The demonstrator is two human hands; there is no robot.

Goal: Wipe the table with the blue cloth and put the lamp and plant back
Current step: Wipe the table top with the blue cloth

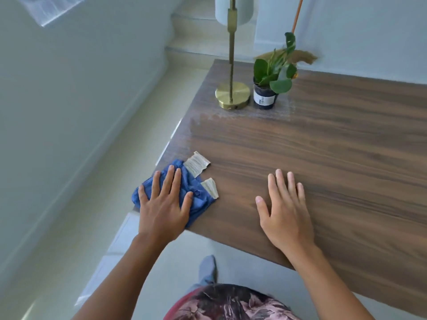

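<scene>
Label check: plant [275, 72] sits in a dark pot w/ a white label facing the camera; print on it too small to read. No other writing or brand visible.

Blue cloth [198, 199] – lower left of centre, at the near-left corner of the wood-grain table [335, 146], crumpled, long axis running from lower left to upper right. Two pale ribbed strips at its upper-right edge point toward frame centre. Its near edge lies at the table's front edge.

Left hand [161, 204]: palm down, fingers spread flat on the cloth, pressing – not curled around it. Right hand [286, 211]: lower centre, flat on bare tabletop, fingers extended, holding nothing, well apart from the cloth.

Lamp [232, 94] – upper centre, round brass base on the table near the far-left edge, stem upright, pale shade cut off by the top of frame. Plant just beside the base on its right, upright, leaves leaning to upper right. Faint hazy patch on the surface in front of both.
</scene>
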